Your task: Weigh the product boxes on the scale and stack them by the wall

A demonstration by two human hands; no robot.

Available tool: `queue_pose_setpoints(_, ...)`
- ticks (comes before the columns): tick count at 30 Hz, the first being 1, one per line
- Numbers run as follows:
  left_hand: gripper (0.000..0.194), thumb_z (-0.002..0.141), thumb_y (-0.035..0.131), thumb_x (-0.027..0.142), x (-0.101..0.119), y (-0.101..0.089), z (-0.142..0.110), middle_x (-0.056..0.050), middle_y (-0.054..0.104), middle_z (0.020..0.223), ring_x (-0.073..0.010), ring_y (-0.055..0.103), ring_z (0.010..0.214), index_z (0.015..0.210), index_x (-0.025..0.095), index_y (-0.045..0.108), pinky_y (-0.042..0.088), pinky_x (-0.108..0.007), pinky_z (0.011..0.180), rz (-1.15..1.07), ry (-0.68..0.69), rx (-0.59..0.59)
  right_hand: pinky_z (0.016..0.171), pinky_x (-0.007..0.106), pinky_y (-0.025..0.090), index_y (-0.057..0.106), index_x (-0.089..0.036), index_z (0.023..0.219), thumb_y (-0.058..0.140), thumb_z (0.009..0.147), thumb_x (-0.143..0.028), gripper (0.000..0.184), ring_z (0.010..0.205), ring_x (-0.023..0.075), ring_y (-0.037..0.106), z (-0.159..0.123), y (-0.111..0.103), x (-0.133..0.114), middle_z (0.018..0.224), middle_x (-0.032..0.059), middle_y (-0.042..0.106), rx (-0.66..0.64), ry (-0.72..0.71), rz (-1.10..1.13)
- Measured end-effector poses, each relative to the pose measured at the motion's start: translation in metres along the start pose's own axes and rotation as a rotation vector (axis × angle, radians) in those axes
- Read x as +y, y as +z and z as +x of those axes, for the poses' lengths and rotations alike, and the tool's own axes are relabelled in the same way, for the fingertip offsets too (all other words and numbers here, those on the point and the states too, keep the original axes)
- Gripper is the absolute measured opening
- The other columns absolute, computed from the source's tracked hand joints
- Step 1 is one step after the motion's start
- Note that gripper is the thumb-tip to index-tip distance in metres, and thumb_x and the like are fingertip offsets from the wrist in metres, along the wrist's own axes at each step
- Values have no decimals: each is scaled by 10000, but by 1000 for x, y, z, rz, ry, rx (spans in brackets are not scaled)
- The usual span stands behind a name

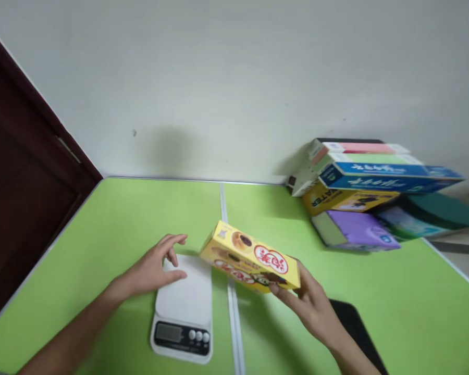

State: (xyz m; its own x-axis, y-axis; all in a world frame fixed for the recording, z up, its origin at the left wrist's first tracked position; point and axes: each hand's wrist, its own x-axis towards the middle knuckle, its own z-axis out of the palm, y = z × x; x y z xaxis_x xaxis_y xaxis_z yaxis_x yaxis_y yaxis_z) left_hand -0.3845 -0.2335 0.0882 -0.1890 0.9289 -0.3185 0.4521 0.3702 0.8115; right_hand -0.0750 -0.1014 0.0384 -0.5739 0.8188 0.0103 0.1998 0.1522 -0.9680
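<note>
The right hand (310,302) has its grip clasped around the near right end of a yellow box (254,255), holding it tilted above the green tabletop (414,291), with its far end beside the upper right edge of a white kitchen scale (184,297). The left hand (156,265) has a loose, unclosed grip and holds nothing; its thumb reaches over the scale's plate, though whether it touches cannot be told. The scale lies flat, its display and three buttons at the near end. A pale strip (236,333) crosses the tabletop just right of the scale. Behind the right forearm lies a flat black object (354,323), partly hidden. Farther back on the right, a purple box (359,229) sits in front of a stack of boxes (379,177).
</note>
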Motion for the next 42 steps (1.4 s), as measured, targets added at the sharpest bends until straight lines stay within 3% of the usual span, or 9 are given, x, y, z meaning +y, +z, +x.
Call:
queue_pose_setpoints(4,619,790,649,243,-32,-14,-46,-68,568,1227,-231,592,1040,1368,329,442,541,-385,879,-134,-19,8,763,298,554,471,-231,1238,595,851,-329,418,1016,243,624,-14,60,-46,1148,113,633,-144,-120,-104)
queue_pose_setpoints(8,427,831,580,239,-64,-16,-60,-70,553,1249,-214,584,1026,1254,273,540,510,-384,935,-165,57,145,846,347,538,442,-219,1287,546,885,-357,438,1085,256,603,-9,92,-57,1251,135,587,-250,-111,-130)
queue_pose_setpoints(14,474,816,586,244,-99,-1,-58,-88,502,1327,-222,584,1084,1281,271,494,480,-406,992,-152,88,131,964,440,481,316,-268,1441,579,864,-348,639,1224,288,522,-15,97,-40,1412,139,479,-199,3,-193)
queue_pose_setpoints(18,669,842,561,289,-120,-4,-63,-105,424,1419,-259,502,1251,1448,317,280,442,-451,1037,-96,-6,155,854,422,525,234,-358,1468,561,886,-345,667,907,202,638,-34,86,-26,1386,127,469,-149,60,-135)
queue_pose_setpoints(21,650,839,557,304,-130,-14,-71,-101,484,1371,-273,506,1250,1440,306,310,429,-483,1042,-32,-49,169,774,390,539,252,-403,1449,545,905,-344,621,755,150,617,-51,81,-12,1372,119,460,-107,102,-41)
queue_pose_setpoints(27,667,804,593,228,-113,-14,-76,-43,361,1511,-230,571,1172,1417,357,363,440,-433,1046,-20,-4,70,757,367,553,286,-352,1445,574,890,-356,625,782,171,636,-57,96,-1,1261,118,570,-42,165,-6)
queue_pose_setpoints(32,707,754,629,141,-91,-5,-56,-22,388,1508,-249,411,1349,1400,333,416,334,-430,1132,-73,51,5,924,397,530,429,-308,1389,555,886,-381,523,1288,294,481,-36,105,-9,1435,109,471,-149,181,-210)
queue_pose_setpoints(38,590,784,641,194,-83,-24,-35,-30,525,1401,-234,503,1255,1343,312,494,401,-387,1079,-198,100,-57,881,450,558,638,-307,1168,599,823,-441,372,1043,341,658,-10,97,-15,1206,115,669,-157,103,-366)
queue_pose_setpoints(42,578,825,588,219,-89,-57,-10,-58,596,1306,-211,596,1088,1384,285,453,486,-367,973,-231,155,120,823,459,575,655,-292,1124,599,801,-482,379,979,349,671,43,124,-25,1131,125,698,-127,65,-359)
